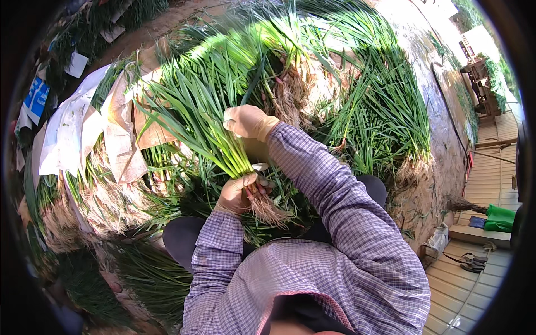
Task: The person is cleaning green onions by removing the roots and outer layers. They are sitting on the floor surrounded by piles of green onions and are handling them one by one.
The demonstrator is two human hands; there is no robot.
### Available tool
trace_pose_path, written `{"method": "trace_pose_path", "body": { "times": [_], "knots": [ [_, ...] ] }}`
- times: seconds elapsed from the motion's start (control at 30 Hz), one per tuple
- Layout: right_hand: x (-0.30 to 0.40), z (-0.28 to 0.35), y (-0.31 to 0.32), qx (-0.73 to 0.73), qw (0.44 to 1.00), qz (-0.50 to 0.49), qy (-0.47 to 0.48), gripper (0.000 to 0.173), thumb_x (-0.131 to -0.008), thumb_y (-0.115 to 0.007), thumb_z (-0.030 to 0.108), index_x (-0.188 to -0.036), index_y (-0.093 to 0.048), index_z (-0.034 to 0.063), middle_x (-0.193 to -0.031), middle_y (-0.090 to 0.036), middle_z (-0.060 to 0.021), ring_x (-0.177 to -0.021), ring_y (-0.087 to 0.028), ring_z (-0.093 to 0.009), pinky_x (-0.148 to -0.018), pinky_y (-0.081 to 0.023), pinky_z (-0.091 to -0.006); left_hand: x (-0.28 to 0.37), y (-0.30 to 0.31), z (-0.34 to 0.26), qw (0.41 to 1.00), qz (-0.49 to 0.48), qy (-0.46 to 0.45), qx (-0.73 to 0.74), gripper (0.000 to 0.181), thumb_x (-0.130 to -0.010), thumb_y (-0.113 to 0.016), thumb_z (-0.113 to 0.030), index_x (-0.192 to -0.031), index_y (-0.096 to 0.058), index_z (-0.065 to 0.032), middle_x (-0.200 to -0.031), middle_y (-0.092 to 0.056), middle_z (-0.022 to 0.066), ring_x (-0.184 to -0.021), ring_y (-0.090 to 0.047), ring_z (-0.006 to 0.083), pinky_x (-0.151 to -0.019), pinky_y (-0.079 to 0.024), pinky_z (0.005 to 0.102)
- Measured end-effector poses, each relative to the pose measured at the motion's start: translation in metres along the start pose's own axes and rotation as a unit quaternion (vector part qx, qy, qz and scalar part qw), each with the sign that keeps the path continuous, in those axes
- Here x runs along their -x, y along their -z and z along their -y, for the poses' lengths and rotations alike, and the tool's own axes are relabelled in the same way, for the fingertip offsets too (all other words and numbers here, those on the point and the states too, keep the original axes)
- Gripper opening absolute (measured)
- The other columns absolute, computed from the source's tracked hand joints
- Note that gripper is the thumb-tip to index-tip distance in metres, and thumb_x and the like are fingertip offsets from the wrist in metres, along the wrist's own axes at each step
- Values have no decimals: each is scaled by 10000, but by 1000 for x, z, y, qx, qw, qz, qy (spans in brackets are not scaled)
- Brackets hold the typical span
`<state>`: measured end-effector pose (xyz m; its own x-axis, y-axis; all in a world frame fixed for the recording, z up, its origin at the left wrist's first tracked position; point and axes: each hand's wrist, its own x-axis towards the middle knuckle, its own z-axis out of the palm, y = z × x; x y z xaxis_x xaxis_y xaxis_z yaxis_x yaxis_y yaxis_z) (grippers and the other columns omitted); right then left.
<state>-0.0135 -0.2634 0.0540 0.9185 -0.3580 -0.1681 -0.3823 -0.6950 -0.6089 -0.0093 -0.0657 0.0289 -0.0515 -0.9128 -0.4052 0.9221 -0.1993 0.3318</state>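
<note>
A bunch of what looks like green garlic (234,157) slants up and left before me, roots toward my lap. My left hand (238,194), in a pale glove, is wrapped around its stems just above the pinkish bases and the stringy roots (268,209). Higher up, my gloved right hand (249,121) touches the right side of the leaves with its fingers curled. Whether it grips a leaf is hidden by the fingers. Loose green leaves (289,192) lie below the bunch, between my knees.
Piled green garlic (372,92) with roots rings me ahead and right. At left, pale sacking (75,125) partly covers more rooted bunches (113,201). A dark hose or cable (448,104) crosses the ground at right. Beyond are a broom (465,205) and a green bag (500,218).
</note>
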Motion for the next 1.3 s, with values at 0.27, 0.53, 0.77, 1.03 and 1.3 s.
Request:
{"method": "trace_pose_path", "body": {
  "times": [0.27, 0.53, 0.77, 1.03, 1.3],
  "knots": [
    [94, -64, 65, 22, 944, 223, -243, 319, -846, -581, 281, -994, -599, -1, -827, -635, -126, -696, -621, -207, -643, -509, -328, 9, -14, -12, 986, 110, -121, -18, 415, -820, -597, -93, -1183, -459, 55, -903, -624, 162, -789, -624, 259, -775, -511, 427],
    [39, -69, 36, 161, 950, -36, -266, 357, -828, -546, 348, -986, -600, 33, -891, -639, -166, -825, -620, -309, -767, -487, -388, -47, 24, -2, 997, -36, -70, -26, 366, -857, -587, -164, -1155, -494, 28, -781, -583, 43, -652, -550, 129, -595, -482, 297],
    [104, -28, -10, -36, 997, -56, -42, 281, -848, -563, 299, -916, -623, 33, -736, -628, -152, -668, -621, -303, -610, -495, -374, -62, 28, -2, 972, -160, -105, -137, 302, -848, -609, -286, -955, -642, -5, -745, -622, 47, -501, -504, 89, -421, -386, 203],
    [64, -14, -1, 153, 984, -56, -76, 318, -835, -517, 357, -854, -599, 50, -733, -630, -117, -709, -622, -307, -655, -490, -386, -50, 6, 5, 964, -133, -40, -227, 239, -863, -560, -219, -839, -647, 2, -629, -603, 42, -426, -472, 75, -345, -297, 175],
    [81, -38, -5, 194, 961, -175, -89, 244, -832, -493, 258, -702, -599, 81, -635, -604, -124, -596, -602, -317, -532, -474, -403, -38, -13, 7, 994, -94, -56, 8, 184, -838, -580, -89, -956, -566, 51, -716, -607, 118, -668, -606, 222, -655, -533, 350]
  ]
}}
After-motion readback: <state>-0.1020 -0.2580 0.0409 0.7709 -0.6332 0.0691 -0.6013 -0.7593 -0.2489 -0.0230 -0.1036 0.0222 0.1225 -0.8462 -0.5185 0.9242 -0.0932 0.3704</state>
